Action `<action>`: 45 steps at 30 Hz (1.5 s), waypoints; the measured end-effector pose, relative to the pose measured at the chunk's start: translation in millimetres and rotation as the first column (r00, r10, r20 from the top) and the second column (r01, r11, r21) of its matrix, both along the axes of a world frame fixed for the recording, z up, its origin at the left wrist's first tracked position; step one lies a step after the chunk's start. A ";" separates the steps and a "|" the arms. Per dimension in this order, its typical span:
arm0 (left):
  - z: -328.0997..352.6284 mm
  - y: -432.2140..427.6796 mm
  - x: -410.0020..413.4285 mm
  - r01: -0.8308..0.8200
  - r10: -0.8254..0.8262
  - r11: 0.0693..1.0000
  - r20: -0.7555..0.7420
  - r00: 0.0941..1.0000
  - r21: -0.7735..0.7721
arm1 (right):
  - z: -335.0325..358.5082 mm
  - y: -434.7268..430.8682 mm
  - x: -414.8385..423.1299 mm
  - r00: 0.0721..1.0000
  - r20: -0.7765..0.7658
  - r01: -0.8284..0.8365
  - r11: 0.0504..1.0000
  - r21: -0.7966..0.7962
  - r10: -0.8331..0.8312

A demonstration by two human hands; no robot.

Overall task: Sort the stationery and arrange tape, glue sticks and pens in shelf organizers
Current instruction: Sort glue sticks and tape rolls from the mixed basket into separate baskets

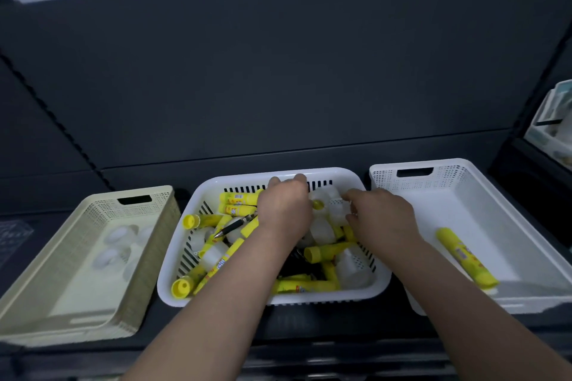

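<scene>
While both forearms reach over the counter [309,323], the middle basket [272,298] holds mixed yellow glue sticks [305,286], a black pen [235,226] and white tape rolls [322,229]. The cream basket [93,288] on the left holds a few rolls of tape [119,235]; the right basket [433,219] holds a single glue stick [465,257]. At the far end of the middle basket the left hand [284,204] and the right hand [380,210] curl their fingers among the things; what they grasp, I cannot tell.

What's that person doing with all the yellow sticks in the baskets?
A person is sorting stationery. The left hand and right hand reach into the middle white basket, full of yellow glue sticks, white tape rolls and a pen. The beige basket holds a few sorted rolls; the right white basket holds a single glue stick.
</scene>
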State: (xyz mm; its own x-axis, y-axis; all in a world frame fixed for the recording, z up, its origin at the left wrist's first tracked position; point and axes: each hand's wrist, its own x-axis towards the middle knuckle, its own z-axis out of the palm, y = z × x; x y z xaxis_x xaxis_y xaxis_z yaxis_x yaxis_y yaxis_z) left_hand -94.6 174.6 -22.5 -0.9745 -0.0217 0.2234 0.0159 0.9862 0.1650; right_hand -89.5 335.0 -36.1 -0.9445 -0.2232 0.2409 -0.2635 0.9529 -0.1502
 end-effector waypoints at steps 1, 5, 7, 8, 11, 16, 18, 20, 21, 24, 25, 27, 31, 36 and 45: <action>1.2 -1.4 0.0 0.006 -0.006 1.000 0.006 1.000 0.029 | 0.3 5.1 1.1 1.000 -0.002 -0.008 1.000 -0.026 0.008; 9.3 -14.3 9.0 0.117 -0.134 0.971 0.067 0.989 0.209 | 4.8 26.7 10.4 0.996 0.011 -0.092 0.988 -0.125 0.094; 10.6 -18.9 17.0 0.293 -0.311 0.946 0.135 0.941 0.142 | 6.7 32.4 17.4 0.991 0.038 -0.118 0.981 -0.154 0.126; 9.9 -17.9 19.5 0.361 -0.369 0.929 0.188 0.910 0.076 | 7.9 33.5 20.5 0.990 0.044 -0.124 0.979 -0.162 0.133; 6.6 -8.7 18.9 0.443 -0.403 0.885 0.245 0.882 -0.140 | 13.6 33.6 28.7 0.982 0.047 -0.168 0.963 -0.210 0.182; 6.2 -11.2 19.1 0.424 -0.421 0.906 0.135 0.897 0.011 | 19.7 37.9 35.7 0.883 0.329 -0.268 0.935 -0.231 0.334; 11.5 -15.0 20.9 0.365 -0.376 0.921 0.059 0.925 0.140 | 18.7 36.9 36.4 0.865 0.385 -0.302 0.947 -0.111 0.321; 15.9 -19.5 22.7 0.311 -0.317 0.935 0.009 0.948 0.171 | 19.5 33.9 36.8 0.880 0.358 -0.329 0.944 -0.009 0.310; 17.4 -23.0 24.5 0.280 -0.283 0.940 -0.012 0.959 0.195 | 21.5 32.4 36.8 0.888 0.336 -0.331 0.944 -0.006 0.314; 20.3 -38.8 34.1 0.178 -0.154 0.926 -0.098 0.983 0.332 | 33.1 20.7 35.7 0.921 0.218 -0.298 0.944 -0.141 0.323; 19.9 -46.2 38.4 0.148 -0.105 0.915 -0.132 0.986 0.375 | 36.9 12.1 35.2 0.935 0.152 -0.291 0.938 -0.189 0.321; 19.2 -66.8 48.0 0.079 -0.002 0.907 -0.184 0.983 0.414 | 41.9 -14.1 35.7 0.948 0.048 -0.294 0.921 -0.254 0.316; 17.8 -136.3 69.2 -0.066 0.159 0.929 -0.233 0.959 0.364 | 39.1 -83.9 44.8 0.937 -0.014 -0.339 0.902 -0.266 0.348; 17.0 -246.2 98.5 -0.356 0.376 0.906 -0.048 0.925 0.229 | 35.9 -168.5 54.0 0.923 -0.046 -0.378 0.874 -0.305 0.382; -1.8 -344.0 129.8 -0.305 0.273 0.952 0.491 0.827 -0.015 | 26.9 -291.7 66.1 0.860 -0.016 -0.494 0.827 -0.269 0.509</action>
State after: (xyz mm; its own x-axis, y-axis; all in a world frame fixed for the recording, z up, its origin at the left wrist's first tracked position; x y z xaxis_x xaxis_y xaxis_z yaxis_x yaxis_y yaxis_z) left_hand 35.1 -169.4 -24.3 -0.9050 -0.3175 -0.2833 -0.3659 0.9205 0.1372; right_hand -23.4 43.3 -9.1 -0.7323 -0.6080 0.3067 -0.6790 0.6176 -0.3969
